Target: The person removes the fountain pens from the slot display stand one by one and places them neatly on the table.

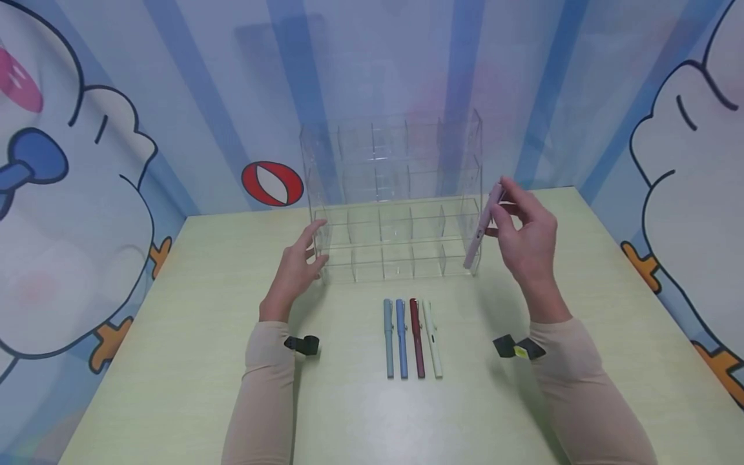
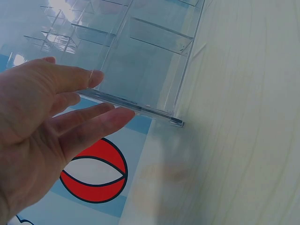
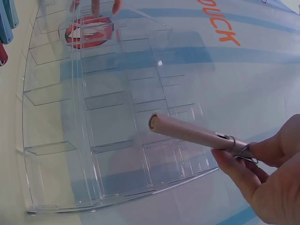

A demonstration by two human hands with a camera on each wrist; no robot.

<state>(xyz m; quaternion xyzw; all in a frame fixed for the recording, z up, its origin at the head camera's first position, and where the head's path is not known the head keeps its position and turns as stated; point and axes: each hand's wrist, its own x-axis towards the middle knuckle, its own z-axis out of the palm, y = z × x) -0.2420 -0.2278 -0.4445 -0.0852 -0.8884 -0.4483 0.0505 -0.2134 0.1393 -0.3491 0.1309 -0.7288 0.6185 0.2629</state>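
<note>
A clear acrylic pen rack with stepped rows of compartments stands at the back of the table. My left hand pinches its left side wall, thumb inside and fingers outside, as the left wrist view shows. In my right hand a pale pink pen is held near its clip end between thumb and fingers. The pen slants, its lower end in front of the rack's right front compartment in the head view. Nearer to me lie a teal pen, a blue pen, a dark red pen and a pale green pen.
The pale wooden table ends at a wall cloth with blue stripes and cartoon figures, right behind the rack. A dark wrist strap sits at my left cuff, another strap at my right.
</note>
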